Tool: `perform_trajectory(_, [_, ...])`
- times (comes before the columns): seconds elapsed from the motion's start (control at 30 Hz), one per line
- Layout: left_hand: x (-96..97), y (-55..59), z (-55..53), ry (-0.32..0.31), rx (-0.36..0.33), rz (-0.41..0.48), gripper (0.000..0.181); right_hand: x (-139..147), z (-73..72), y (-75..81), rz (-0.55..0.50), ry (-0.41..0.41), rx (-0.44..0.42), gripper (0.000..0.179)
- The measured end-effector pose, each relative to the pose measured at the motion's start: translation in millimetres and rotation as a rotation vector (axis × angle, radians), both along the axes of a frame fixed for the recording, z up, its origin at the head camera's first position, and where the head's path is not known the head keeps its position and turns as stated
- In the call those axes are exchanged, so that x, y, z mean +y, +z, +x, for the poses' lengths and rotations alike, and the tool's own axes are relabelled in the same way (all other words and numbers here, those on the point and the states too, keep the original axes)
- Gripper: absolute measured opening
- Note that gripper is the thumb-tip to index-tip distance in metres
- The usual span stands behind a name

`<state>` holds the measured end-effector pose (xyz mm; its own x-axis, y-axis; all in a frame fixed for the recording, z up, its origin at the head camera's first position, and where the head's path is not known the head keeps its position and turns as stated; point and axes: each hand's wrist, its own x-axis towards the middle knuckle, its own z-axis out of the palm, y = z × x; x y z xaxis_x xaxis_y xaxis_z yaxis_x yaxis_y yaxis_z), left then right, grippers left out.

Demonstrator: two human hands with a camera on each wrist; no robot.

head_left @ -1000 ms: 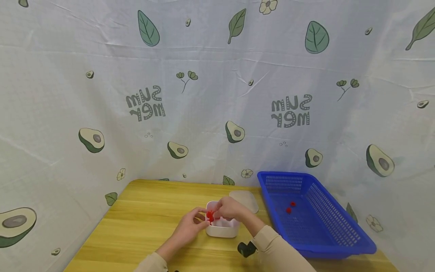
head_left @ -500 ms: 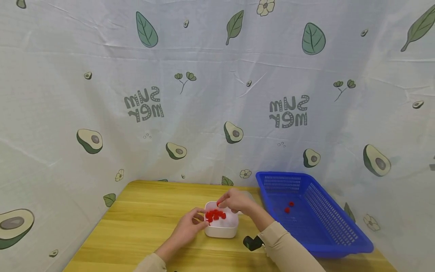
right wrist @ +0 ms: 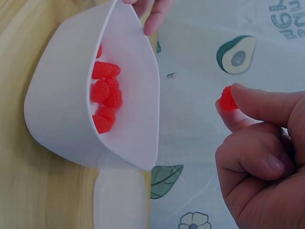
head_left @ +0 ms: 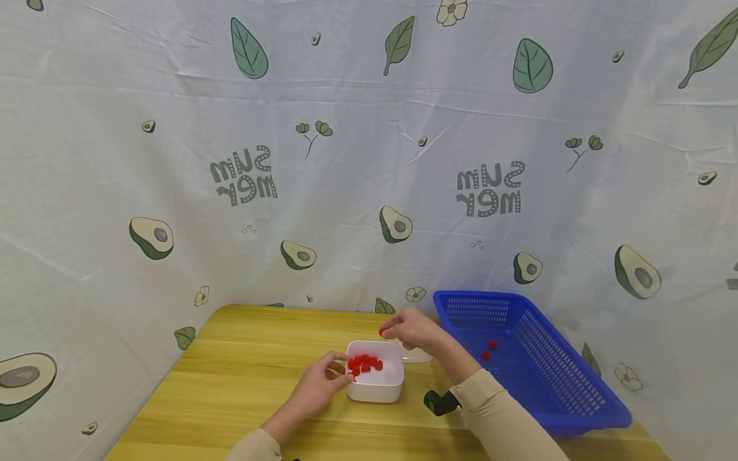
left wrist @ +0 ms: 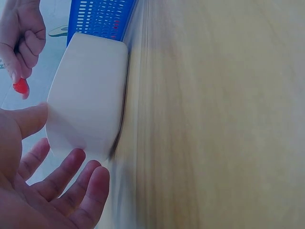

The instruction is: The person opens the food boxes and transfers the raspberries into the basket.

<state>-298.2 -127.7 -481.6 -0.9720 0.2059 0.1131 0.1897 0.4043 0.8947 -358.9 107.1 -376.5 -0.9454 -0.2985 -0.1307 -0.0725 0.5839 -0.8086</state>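
Pinching one red berry point(right wrist: 228, 98) between thumb and finger of the right hand point(head_left: 416, 330), up past the back of the white box point(head_left: 375, 392). Touching the box's side with loose fingers of the left hand point(head_left: 317, 384), near more red berries point(right wrist: 113, 98) inside. Seeing two small red things point(head_left: 486, 356) in the blue basket point(head_left: 542, 387).

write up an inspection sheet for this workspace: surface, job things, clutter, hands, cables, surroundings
Surface: yellow wood-grain table
Job things: white rounded-square box holding red raspberry-like pieces; blue perforated plastic basket holding two more red pieces
Clutter: pale translucent lid-like piece beside the box
Hands: left hand touches the box; right hand pinches one red piece
Cables: nothing seen
Surroundings: white cloth printed with avocados, leaves and flowers
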Motion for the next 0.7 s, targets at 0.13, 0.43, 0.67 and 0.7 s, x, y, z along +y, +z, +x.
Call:
perform_trajectory(0.13, [0.6,-0.6,-0.3,0.003,0.005,-0.001,0.040,8.8,-3.9,2.6,-0.017,-0.027,0.010,0.020])
perform_trajectory(0.43, [0.7,-0.7,-0.5,0.005,0.013,-0.002,0.040,29.2,-7.6,13.6,-0.050,-0.081,0.033,0.023])
perform_trajectory(0.67, [0.6,-1.4,-1.0,0.009,0.013,-0.006,0.039,49.9,-8.1,19.9,-0.045,-0.132,0.064,0.025])
perform_trajectory(0.7, [0.7,-1.5,-1.1,0.010,0.012,-0.008,0.040,52.7,-7.9,21.0,-0.040,-0.138,0.068,0.025])
